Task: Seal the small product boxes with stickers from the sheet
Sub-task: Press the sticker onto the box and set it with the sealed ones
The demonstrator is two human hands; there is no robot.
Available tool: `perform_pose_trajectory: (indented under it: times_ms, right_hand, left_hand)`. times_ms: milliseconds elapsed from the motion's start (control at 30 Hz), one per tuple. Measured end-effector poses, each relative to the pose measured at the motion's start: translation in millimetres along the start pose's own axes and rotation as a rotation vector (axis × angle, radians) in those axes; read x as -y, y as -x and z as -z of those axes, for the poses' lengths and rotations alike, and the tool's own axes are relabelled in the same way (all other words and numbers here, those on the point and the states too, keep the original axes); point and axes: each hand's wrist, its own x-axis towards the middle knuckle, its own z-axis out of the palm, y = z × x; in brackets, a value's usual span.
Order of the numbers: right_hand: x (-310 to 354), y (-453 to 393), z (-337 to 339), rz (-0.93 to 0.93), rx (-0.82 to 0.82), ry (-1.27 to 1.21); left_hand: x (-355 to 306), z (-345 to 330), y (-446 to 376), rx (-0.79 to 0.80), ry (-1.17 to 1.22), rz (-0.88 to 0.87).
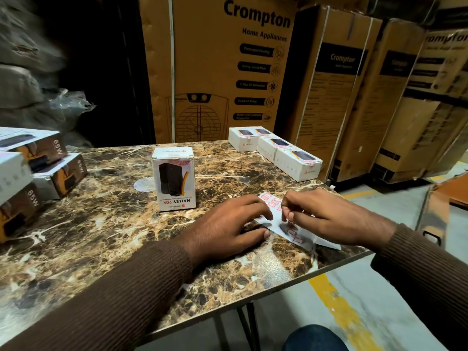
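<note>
A white sticker sheet [295,230] with pink stickers lies near the table's right edge. My left hand [229,224] presses its left end flat with spread fingers. My right hand [326,216] is over the sheet, thumb and fingertips pinching a small pink sticker [289,219] at the sheet. One small white product box [174,178], printed "HALLEY 20K", stands upright in the middle of the table, a hand's width left of my left hand. Several similar white boxes [276,150] lie flat in a group at the far right corner, each with a pink sticker on its flap.
A stack of larger "65W" boxes [33,173] sits at the table's left edge. The marble-patterned table [101,236] ends just right of the sheet. Tall brown Crompton cartons [222,72] stand behind the table. An orange crate [440,206] is on the floor at right.
</note>
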Motion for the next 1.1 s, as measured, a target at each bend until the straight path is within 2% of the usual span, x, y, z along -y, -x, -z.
perform_pose_trajectory:
  times_ms: [233,367,467,567,633,867,1100]
  right_hand:
    - [5.9,-4.1,-3.3,-0.039,-0.115,-0.028]
    - [16.6,-14.6,-0.7,-0.031,-0.205,-0.105]
    - [34.0,-34.0,-3.2,0.020,-0.313,-0.156]
    - [55.1,-64.5,-8.2,0.070,-0.385,-0.175]
    - [70.5,-85.8,-10.4,0.100,-0.437,-0.173]
    - [111.3,-144.2,-14.6,0.190,-0.544,-0.075]
    - [119.4,-161.9,-16.5,0.148,-0.509,0.151]
  left_hand:
    - [9.2,13.2,5.7,-0.080,-0.025,0.014]
    - [14.1,36.0,11.4,-0.186,-0.034,0.023]
    - [19.4,64.9,17.5,-0.352,-0.105,0.030]
    - [29.3,97.7,28.3,-0.587,-0.158,0.121]
    - [40.8,114.8,38.3,-0.656,-0.188,0.183]
    - [81.2,133.9,68.1,-0.526,-0.110,0.288]
    - [80.4,128.7,63.7,-0.554,-0.137,0.312]
